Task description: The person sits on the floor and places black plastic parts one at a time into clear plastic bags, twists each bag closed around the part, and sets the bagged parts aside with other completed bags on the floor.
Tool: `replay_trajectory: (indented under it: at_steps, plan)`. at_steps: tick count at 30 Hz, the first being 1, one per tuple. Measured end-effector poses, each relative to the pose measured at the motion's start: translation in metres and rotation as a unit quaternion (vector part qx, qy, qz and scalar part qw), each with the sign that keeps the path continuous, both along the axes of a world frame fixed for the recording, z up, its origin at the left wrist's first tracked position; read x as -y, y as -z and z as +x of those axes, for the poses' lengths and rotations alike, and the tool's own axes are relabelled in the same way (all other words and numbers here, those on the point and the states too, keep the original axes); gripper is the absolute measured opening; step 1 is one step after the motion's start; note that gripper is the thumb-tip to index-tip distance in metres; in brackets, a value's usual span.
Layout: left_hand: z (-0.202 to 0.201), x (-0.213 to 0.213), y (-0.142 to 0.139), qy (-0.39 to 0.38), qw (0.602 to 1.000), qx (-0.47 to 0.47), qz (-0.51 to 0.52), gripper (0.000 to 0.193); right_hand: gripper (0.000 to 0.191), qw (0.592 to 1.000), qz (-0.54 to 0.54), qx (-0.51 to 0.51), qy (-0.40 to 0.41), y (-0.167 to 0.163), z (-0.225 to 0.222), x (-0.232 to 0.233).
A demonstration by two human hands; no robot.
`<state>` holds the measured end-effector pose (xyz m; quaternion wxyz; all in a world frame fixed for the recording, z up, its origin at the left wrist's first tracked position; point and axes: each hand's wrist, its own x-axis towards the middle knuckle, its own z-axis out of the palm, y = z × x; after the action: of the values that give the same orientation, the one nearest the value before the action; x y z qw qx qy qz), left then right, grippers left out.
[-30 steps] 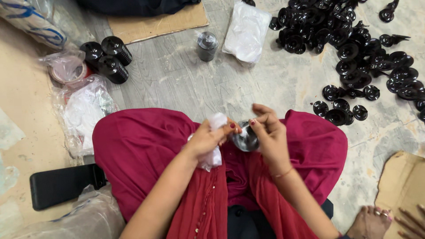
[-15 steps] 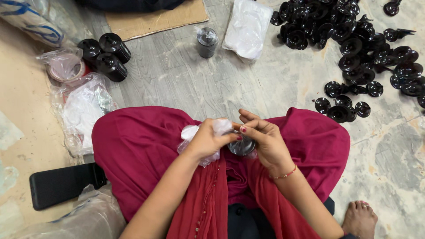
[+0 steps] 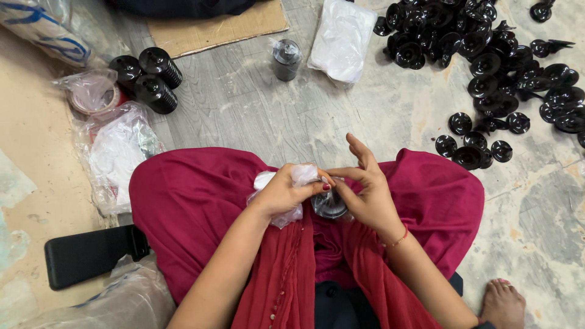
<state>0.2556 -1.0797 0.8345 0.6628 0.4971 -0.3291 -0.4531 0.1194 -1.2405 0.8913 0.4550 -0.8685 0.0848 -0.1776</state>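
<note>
Head camera, looking straight down at a person seated on a grey tiled floor (image 3: 256, 116) with a dark red garment (image 3: 195, 207) spread across the lap.

Both hands meet over the lap. The left hand (image 3: 285, 194) is curled shut around a crumpled clear plastic bag (image 3: 286, 214), its fingertips touching a small round dark part (image 3: 329, 206). The right hand (image 3: 364, 196) cups that part from the other side, thumb and lower fingers pinching it while the upper fingers lift free. The part sits between the two hands, just above the lap, mostly hidden by them; whether it is already inside the plastic cannot be told.

To the upper right, a large heap of loose black round parts (image 3: 487, 55) lies scattered on the floor, unbagged. To the upper left stand three black ridged cylinders (image 3: 149, 76) touching one another, beside a roll of tape in clear wrap (image 3: 91, 94) and a bag of white plastic sleeves (image 3: 119, 155). Near the top centre are a small grey capped container (image 3: 285, 60), a flat white packet (image 3: 342, 38) and a sheet of cardboard (image 3: 219, 27).

Judging by the size of the loose heap, most of the work appears to remain
</note>
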Motion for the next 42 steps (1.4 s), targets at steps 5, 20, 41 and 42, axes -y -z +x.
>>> replay_trajectory:
  at_steps: [5,20,41,42]
  plan:
    - [0.0,0.003,-0.008,-0.025,0.999,-0.005,0.042,0.011,0.021,0.975,-0.21,-0.009,0.069,-0.01,0.002,-0.017]
    - [0.004,-0.002,-0.011,-0.065,0.968,-0.226,0.086,0.017,0.029,0.984,-0.161,0.056,0.046,-0.025,-0.007,-0.036]
    - [-0.025,-0.001,-0.064,-0.341,0.706,0.62,0.001,0.015,0.037,0.957,0.286,-0.041,0.0,0.001,-0.004,-0.016]
    - [-0.024,-0.001,-0.064,-0.341,0.712,0.614,-0.009,0.014,0.032,0.924,0.38,-0.046,0.023,0.005,-0.005,-0.014]
